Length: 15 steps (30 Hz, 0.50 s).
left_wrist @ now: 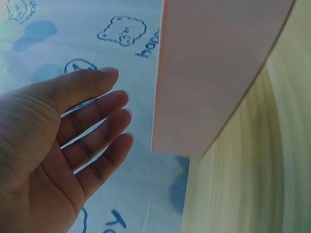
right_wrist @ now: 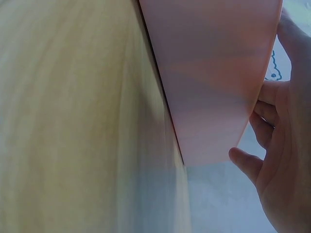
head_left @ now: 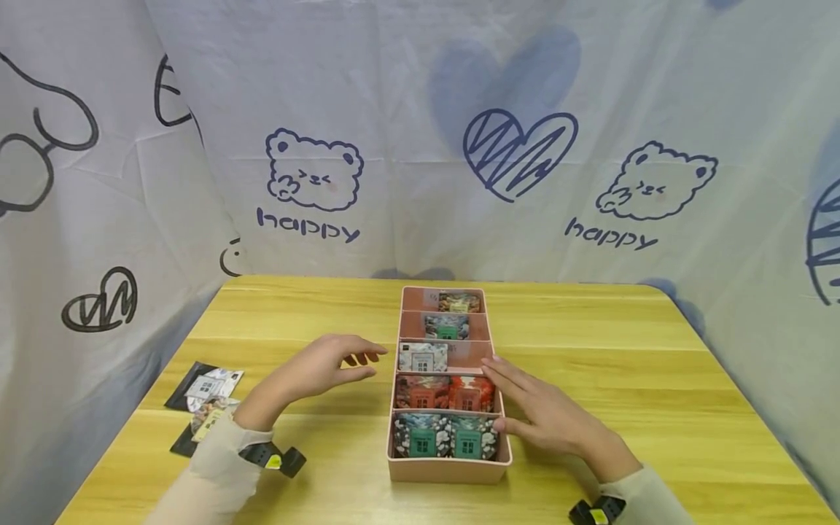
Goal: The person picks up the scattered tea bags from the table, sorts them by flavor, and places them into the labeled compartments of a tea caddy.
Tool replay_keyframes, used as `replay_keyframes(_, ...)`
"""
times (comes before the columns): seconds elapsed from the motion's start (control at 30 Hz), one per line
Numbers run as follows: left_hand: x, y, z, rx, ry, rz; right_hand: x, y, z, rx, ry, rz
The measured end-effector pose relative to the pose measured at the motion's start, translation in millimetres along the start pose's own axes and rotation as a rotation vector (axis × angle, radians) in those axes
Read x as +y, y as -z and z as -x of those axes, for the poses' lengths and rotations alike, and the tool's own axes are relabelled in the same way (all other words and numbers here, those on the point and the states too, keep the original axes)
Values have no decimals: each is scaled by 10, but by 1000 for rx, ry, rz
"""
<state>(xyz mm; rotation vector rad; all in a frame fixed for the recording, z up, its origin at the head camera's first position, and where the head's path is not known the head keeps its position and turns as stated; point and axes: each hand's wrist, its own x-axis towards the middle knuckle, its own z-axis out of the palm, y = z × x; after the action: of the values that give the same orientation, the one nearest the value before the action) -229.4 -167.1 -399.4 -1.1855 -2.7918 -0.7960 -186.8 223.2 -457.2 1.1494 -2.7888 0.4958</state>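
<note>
A long pink box with several compartments in a row stands on the table, holding tea sachets. Two green-labelled sachets fill the front compartment, and two red sachets the one behind. In the middle compartment a pale sachet lies at the left. A green-labelled sachet and, farthest back, a yellow-labelled sachet each lie alone. My left hand hovers left of the box, fingers loosely bent, apart from its wall. My right hand touches the right rim with extended fingers.
At the table's left lie several loose sachets: a white-labelled sachet, a yellow-labelled sachet, and dark ones partly under them. The left forearm is close to this group. A printed cloth hangs behind the wooden table.
</note>
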Motion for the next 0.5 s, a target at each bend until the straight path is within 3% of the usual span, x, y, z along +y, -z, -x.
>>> replay_keyframes(0.2, -138, 81, 237, 23, 57, 10, -8, -17, 6, -6, -4, -1)
replay_keyframes(0.5, -353, 263, 631, 62, 209, 4, -11, 5, 2, -6, -10, -16)
